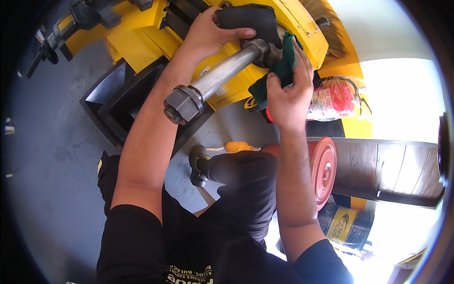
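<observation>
A bare metal shaft point(227, 71) juts toward me from the yellow machine point(302, 23), with a large hex nut point(184, 102) near its threaded end. My left hand point(210, 35) is closed on a black flap point(248, 20) at the shaft's far end, thumb along its lower edge. Whether the flap is cloth or rubber, I cannot tell. My right hand point(293, 90) grips a dark green cloth point(283, 68), which lies against the metal collar at the shaft's base. The cloth and flap partly hide that collar.
Black open trays point(125, 102) sit below the machine at left. To the right are a red fire extinguisher point(338, 99), a reddish round lid point(324, 173) and a dark drum point(347, 225). An orange connector point(239, 146) with a cord lies on the grey floor point(61, 156).
</observation>
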A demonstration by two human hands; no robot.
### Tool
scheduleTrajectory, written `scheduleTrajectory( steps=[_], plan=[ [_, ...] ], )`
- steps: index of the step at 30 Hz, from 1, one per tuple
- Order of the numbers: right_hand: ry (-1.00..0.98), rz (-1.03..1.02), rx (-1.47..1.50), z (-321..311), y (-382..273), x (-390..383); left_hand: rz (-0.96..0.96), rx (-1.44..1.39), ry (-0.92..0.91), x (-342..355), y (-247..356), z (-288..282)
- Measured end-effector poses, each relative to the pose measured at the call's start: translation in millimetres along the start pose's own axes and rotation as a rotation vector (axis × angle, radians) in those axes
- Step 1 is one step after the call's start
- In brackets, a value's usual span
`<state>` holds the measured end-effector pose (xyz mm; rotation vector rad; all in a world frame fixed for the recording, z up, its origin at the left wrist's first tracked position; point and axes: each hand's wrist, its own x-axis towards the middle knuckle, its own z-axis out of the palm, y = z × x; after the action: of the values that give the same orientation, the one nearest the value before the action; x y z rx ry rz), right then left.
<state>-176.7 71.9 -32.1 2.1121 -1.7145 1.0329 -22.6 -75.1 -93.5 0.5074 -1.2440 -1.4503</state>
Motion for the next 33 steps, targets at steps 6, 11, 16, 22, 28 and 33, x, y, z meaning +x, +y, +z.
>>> scheduleTrajectory(
  steps=[6, 11, 16, 22, 28, 33],
  plan=[
    [-0.034, 0.028, 0.531, 8.0, -5.3, 4.7, 0.325, 0.398, 0.209, 3.5, 3.0, -3.2],
    [-0.049, -0.194, 0.465, 8.1, 18.7, 30.3, 0.802, 0.763, 0.355, 3.8, 24.4, -11.7],
    [-0.110, -0.185, 0.416, 7.2, 1.8, 49.7, 0.098, 0.377, -0.133, 4.0, 18.7, -29.3],
    [-0.035, -0.338, 0.445, 24.2, 27.0, 58.6, 0.081, 0.134, -0.159, 6.7, 3.5, -9.4],
    [0.095, -0.314, 0.678, 36.8, 26.4, 54.9, 0.064, 0.212, -0.010, -6.0, -37.2, -7.3],
    [0.123, -0.287, 0.512, 37.5, 20.7, 51.5, 0.161, 0.149, 0.027, -2.4, -33.2, -3.9]
  ],
)
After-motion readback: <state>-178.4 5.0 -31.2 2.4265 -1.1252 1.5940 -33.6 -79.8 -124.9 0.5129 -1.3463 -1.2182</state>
